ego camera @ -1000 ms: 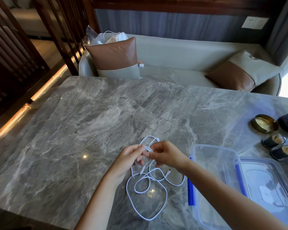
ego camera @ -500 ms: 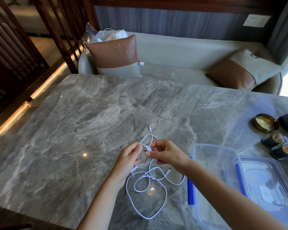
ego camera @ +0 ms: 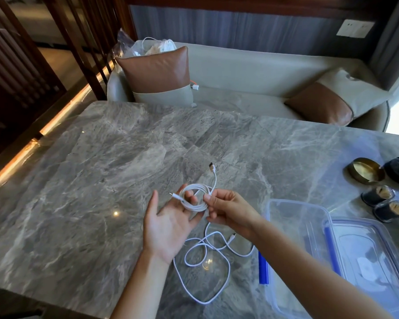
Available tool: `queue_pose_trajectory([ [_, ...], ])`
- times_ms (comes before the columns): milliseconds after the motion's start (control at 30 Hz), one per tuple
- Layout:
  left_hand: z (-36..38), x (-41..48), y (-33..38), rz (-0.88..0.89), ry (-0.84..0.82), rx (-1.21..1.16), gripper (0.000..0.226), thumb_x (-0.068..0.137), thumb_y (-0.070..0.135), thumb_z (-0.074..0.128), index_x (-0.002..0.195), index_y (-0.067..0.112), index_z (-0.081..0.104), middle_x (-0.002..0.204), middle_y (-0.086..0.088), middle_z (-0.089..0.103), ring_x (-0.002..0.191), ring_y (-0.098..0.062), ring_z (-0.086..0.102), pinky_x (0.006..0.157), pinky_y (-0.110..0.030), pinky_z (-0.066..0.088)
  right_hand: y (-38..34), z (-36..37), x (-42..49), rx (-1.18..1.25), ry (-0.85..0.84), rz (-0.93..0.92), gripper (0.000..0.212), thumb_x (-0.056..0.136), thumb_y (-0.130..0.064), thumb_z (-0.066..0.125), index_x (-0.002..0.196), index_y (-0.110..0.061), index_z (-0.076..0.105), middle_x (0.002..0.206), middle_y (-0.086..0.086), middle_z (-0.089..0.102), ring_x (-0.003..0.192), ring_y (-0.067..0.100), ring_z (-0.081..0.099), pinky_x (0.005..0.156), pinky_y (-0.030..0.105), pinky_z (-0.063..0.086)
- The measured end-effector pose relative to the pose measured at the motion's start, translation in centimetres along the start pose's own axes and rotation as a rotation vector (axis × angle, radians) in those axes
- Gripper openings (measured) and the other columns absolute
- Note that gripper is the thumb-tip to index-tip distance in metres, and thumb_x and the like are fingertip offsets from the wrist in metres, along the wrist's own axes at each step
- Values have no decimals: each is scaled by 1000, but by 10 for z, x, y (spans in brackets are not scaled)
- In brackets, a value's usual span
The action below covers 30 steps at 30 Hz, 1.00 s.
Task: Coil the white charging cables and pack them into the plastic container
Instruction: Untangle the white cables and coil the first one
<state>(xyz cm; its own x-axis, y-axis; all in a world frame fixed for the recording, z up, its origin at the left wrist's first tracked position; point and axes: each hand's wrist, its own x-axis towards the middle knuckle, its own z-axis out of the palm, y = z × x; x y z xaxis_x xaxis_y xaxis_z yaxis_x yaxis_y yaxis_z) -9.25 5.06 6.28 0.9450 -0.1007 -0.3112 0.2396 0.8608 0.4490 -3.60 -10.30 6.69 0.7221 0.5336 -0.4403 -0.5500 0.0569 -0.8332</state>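
Note:
A white charging cable wound into a small coil hangs above the marble table. My right hand pinches the coil's right side between thumb and fingers. Its USB plug end sticks up and away, loose. My left hand is spread flat, palm up, its fingertips just under the coil. A second white cable lies in loose loops on the table below my hands. The clear plastic container with blue clips stands open to the right, partly hidden by my right forearm.
The container's lid lies beside it at the far right. A brass dish, a dark object and two small jars sit near the table's right edge. Beyond the table stands a sofa with cushions and a bag of cables.
My left hand has let go of the coil and spread out palm up. The coil is now held by my right hand alone, and its plug end has swung further up.

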Motion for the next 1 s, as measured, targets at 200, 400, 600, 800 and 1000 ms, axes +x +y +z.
queue_pose_trajectory([
  [200,4,5,-25,155,225,256,26,95,24,36,75,14,49,63,3,54,74,-15,54,77,-30,43,11,12,-4,-6,101,-53,24,89,-13,59,67,-9,52,48,-4,57,44,5,54,57,21,57],
  [400,1,13,-18,403,415,695,33,97,17,38,65,17,46,49,11,51,57,-8,42,63,-28,33,10,17,-9,-2,129,-149,17,94,-20,50,93,-6,60,63,0,55,49,6,52,62,23,56],
  [600,3,17,-10,501,396,918,33,97,16,38,65,17,42,58,2,41,49,2,40,57,-11,34,0,2,-11,-249,188,-372,39,95,-30,47,63,-20,66,51,-8,48,49,4,44,57,16,46],
  [800,10,13,-11,460,217,1123,26,96,23,36,84,5,51,58,3,40,56,-7,39,61,-22,37,5,2,-20,-912,230,-427,37,81,-44,65,54,-19,64,41,2,43,42,7,33,47,19,29],
  [1000,14,5,-15,505,115,1213,29,90,34,36,87,8,47,67,-5,46,65,-17,43,67,-45,41,5,15,-14,-878,533,-431,35,66,-51,65,67,-20,48,50,-9,45,47,7,41,50,29,36],
])
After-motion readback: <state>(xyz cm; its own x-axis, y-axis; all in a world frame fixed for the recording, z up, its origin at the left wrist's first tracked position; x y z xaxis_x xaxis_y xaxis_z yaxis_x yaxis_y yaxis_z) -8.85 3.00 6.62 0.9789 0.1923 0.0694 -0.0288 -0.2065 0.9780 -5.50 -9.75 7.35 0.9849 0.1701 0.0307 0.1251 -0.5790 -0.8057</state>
